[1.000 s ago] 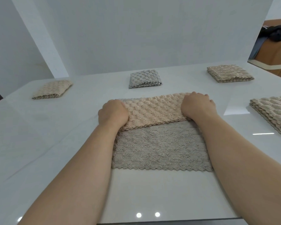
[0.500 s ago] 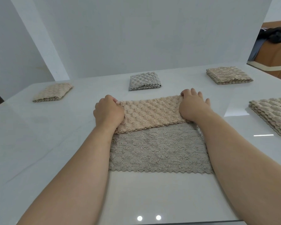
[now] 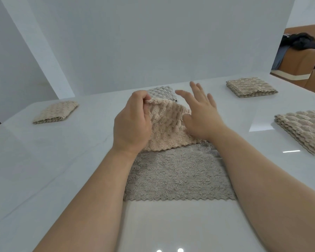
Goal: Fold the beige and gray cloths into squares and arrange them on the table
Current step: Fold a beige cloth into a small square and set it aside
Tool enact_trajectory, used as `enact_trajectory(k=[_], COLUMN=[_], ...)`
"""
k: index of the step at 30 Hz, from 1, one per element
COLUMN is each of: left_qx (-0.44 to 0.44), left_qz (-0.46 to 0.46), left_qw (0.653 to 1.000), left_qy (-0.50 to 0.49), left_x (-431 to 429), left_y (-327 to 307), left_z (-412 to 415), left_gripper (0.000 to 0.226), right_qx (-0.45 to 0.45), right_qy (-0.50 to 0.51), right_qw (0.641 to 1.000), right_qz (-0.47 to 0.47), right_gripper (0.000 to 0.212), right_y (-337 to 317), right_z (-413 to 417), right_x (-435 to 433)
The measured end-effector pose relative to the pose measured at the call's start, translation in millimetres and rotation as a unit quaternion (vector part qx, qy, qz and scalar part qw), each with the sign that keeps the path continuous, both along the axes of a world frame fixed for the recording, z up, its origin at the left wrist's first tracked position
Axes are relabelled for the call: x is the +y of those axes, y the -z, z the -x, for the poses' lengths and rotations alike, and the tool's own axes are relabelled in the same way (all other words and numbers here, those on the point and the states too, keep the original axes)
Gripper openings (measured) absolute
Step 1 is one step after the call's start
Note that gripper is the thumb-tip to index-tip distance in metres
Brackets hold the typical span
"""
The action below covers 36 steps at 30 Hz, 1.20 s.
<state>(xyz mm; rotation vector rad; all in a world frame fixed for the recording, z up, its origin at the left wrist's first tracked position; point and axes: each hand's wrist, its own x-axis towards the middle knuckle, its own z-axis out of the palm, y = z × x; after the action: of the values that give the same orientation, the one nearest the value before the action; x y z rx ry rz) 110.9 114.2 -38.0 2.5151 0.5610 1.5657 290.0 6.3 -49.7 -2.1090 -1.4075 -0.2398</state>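
A beige cloth point(image 3: 168, 128) lies folded on top of a flat gray cloth point(image 3: 176, 177) in the middle of the white table point(image 3: 62, 160). My left hand point(image 3: 133, 124) pinches the beige cloth's left end and lifts it off the table toward the right. My right hand point(image 3: 201, 115) hovers over the cloth's right part with fingers spread and straight, holding nothing. A folded gray cloth point(image 3: 162, 92) sits just behind my hands, partly hidden by them.
Folded beige squares lie at the far left point(image 3: 55, 112), the far right point(image 3: 251, 87) and the right edge point(image 3: 304, 130). Behind the table stands a white wall. A brown sofa point(image 3: 304, 60) with dark clothes is at the upper right.
Both hands were pressing the ends of the beige cloth flat. Now my left hand has raised its end and swung it rightward, and my right hand has let go and opened.
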Motion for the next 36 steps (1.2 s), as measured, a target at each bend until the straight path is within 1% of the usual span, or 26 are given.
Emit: enact_trajectory(k=[3,5,7,9,12,13,14,15,16,17,18,19,21,22,26,30,33,35,36], left_qx=[-0.025,-0.034,-0.043,-0.045,-0.012,-0.008,-0.02,-0.033,-0.045,-0.052,-0.059,-0.072,-0.093,-0.105,-0.141,-0.125,-0.124,-0.125,-0.12], left_qz=[-0.041,-0.05,-0.039,-0.008,0.086,0.109,0.121,0.132,0.138,0.136,0.127,0.113,0.081,0.069,0.035,-0.03,-0.081,-0.094,-0.091], left_qw=[0.999,0.998,0.998,0.998,0.996,0.994,0.992,0.991,0.989,0.989,0.99,0.991,0.992,0.991,0.988,0.99,0.988,0.987,0.988], left_qy=[-0.004,-0.013,-0.024,-0.031,-0.012,-0.006,-0.002,-0.004,-0.007,-0.014,-0.021,-0.025,-0.036,-0.038,-0.044,-0.055,-0.043,-0.03,-0.023], left_x=[-4.0,-3.7,-3.6,-5.7,-7.9,-7.3,-6.0,-3.5,-2.5,-2.0,-1.6,-2.3,-3.5,-2.8,-4.7,-5.0,-3.8,-6.6,-9.4], left_y=[-1.0,-0.7,-0.4,-2.3,-5.2,-4.8,-3.9,-2.9,-3.4,-4.1,-4.8,-6.4,-9.8,-10.1,-10.5,-10.1,-11.0,-12.0,-12.1], left_z=[-0.8,-1.2,-1.3,-1.2,-2.1,-2.2,-2.6,-2.9,-3.2,-3.5,-3.1,-2.0,0.2,0.6,2.0,2.4,1.7,2.0,2.3], left_gripper=[0.016,0.017,0.016,0.019,0.044,0.046,0.039,0.022,0.021,0.034,0.04,0.041,0.038,0.036,0.027,0.025,0.018,0.01,0.01], right_qx=[0.02,0.022,0.005,-0.014,-0.024,-0.028,-0.033,-0.039,-0.047,-0.059,-0.08,-0.107,-0.152,-0.157,-0.143,-0.118,-0.096,-0.093,-0.095], right_qy=[-0.027,-0.031,-0.02,-0.003,0.001,0.0,-0.004,-0.009,-0.012,-0.012,-0.01,-0.004,0.015,0.027,0.077,0.125,0.161,0.177,0.184], right_qw=[0.998,0.996,0.996,0.996,0.996,0.995,0.994,0.993,0.992,0.991,0.99,0.988,0.983,0.982,0.975,0.968,0.963,0.96,0.958], right_qz=[-0.057,-0.076,-0.091,-0.089,-0.089,-0.095,-0.102,-0.11,-0.116,-0.118,-0.115,-0.11,-0.104,-0.106,-0.151,-0.184,-0.192,-0.193,-0.196], right_gripper=[0.044,0.033,0.027,0.023,0.02,0.019,0.019,0.019,0.02,0.022,0.026,0.027,0.019,0.018,0.031,0.031,0.028,0.026,0.026], right_y=[-1.4,-2.3,-2.7,-3.3,-3.7,-4.5,-5.6,-7.1,-8.2,-9.3,-10.1,-10.7,-11.6,-12.9,-17.0,-24.5,-31.5,-37.3,-40.6], right_z=[5.9,7.8,8.7,9.5,10.2,10.7,11.5,12.7,13.4,13.3,12.2,10.5,6.6,5.7,7.3,11.8,14.0,15.3,16.4], right_x=[1.9,2.8,3.0,2.8,2.7,2.3,1.4,0.2,-0.8,-1.8,-2.5,-3.0,-3.4,-3.6,-4.3,-9.6,-14.7,-18.7,-21.2])
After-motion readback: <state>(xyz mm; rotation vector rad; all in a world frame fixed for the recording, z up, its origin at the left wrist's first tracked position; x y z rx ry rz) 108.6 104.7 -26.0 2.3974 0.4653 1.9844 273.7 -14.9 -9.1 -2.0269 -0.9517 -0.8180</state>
